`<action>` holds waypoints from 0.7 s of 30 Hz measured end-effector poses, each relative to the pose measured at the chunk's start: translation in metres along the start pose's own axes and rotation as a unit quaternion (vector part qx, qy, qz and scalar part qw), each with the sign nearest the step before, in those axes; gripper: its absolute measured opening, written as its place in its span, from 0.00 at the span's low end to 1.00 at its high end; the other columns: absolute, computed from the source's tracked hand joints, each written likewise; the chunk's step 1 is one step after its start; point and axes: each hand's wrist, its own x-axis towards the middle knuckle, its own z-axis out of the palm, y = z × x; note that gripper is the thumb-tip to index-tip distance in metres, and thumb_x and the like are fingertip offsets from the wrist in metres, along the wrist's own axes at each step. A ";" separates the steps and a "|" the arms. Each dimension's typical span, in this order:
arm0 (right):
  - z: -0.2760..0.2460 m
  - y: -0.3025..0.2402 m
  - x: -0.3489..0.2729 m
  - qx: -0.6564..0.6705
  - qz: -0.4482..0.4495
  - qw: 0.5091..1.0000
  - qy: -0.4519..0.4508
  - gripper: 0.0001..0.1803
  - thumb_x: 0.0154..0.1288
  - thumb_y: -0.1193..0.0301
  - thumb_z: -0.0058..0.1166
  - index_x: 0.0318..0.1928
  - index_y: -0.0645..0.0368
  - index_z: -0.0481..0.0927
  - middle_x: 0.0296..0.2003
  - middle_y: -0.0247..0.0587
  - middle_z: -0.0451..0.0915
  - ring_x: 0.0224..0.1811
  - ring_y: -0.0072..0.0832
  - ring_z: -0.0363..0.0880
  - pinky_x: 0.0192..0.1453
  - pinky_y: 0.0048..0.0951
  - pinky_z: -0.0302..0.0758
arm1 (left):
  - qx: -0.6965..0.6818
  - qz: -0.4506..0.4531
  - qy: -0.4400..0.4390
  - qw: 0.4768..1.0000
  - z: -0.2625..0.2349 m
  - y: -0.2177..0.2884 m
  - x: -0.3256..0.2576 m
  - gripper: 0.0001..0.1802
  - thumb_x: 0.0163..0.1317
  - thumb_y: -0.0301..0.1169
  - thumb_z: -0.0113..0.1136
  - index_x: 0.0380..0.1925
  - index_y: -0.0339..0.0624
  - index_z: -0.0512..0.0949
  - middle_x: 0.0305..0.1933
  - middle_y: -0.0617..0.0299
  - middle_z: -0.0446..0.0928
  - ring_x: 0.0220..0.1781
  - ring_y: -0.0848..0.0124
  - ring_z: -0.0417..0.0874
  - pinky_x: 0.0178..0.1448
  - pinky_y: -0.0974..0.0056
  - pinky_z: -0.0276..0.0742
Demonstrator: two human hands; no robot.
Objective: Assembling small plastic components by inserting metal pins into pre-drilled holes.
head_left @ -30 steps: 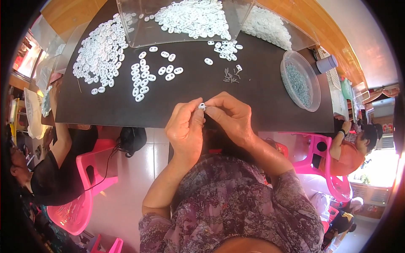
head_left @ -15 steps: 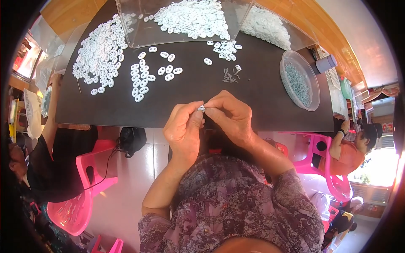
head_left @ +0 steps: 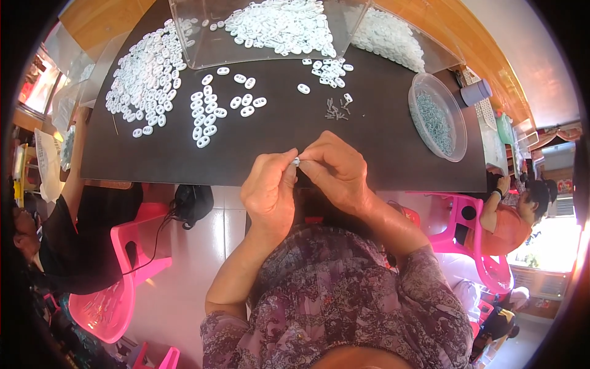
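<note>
A small white plastic piece (head_left: 297, 161) sits between my two hands, just above the table's near edge. My left hand (head_left: 268, 194) pinches it between thumb and forefinger and covers most of it. From the other side my right hand (head_left: 337, 172) meets it with closed fingertips; whatever they grip is too small to make out. Beyond my hands lies a little heap of grey metal pins (head_left: 336, 111), with a single white piece (head_left: 348, 97) beside it. Oval white pieces with two holes (head_left: 208, 114) lie in a loose cluster to the left.
On the dark table (head_left: 258, 144) a large pile of white ovals (head_left: 144, 80) spreads at the left. Clear bins of white parts (head_left: 279, 27) stand at the back. A round tub of pins (head_left: 435, 126) is at right. People sit on both sides, near pink chairs (head_left: 123, 295).
My left hand has shifted slightly right and turned a little, so less of the white piece shows between the fingertips. My right hand has barely moved.
</note>
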 end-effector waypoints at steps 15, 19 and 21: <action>0.004 -0.006 -0.002 0.004 0.030 0.999 0.028 0.06 0.53 0.82 0.58 0.33 0.63 0.79 0.24 0.35 0.73 0.24 0.20 0.70 0.26 0.23 0.66 | -0.121 -0.094 0.005 0.988 -0.002 0.003 -0.001 0.09 0.62 0.22 0.57 0.41 0.29 0.78 0.34 0.62 0.73 0.29 0.78 0.74 0.32 0.74 0.74; 0.000 -0.008 -0.003 0.006 0.080 0.997 -0.005 0.05 0.58 0.81 0.56 0.36 0.65 0.80 0.27 0.33 0.74 0.28 0.15 0.70 0.31 0.19 0.66 | -0.070 -0.061 0.003 0.996 -0.002 0.005 0.000 0.09 0.61 0.21 0.57 0.41 0.29 0.78 0.34 0.63 0.73 0.29 0.79 0.75 0.33 0.75 0.74; -0.001 -0.008 -0.003 0.001 0.075 0.997 -0.013 0.05 0.58 0.81 0.56 0.36 0.65 0.80 0.27 0.33 0.75 0.28 0.15 0.70 0.31 0.19 0.66 | -0.089 -0.080 0.009 0.993 -0.001 0.006 0.000 0.08 0.61 0.21 0.58 0.40 0.29 0.78 0.33 0.62 0.73 0.28 0.78 0.75 0.32 0.74 0.74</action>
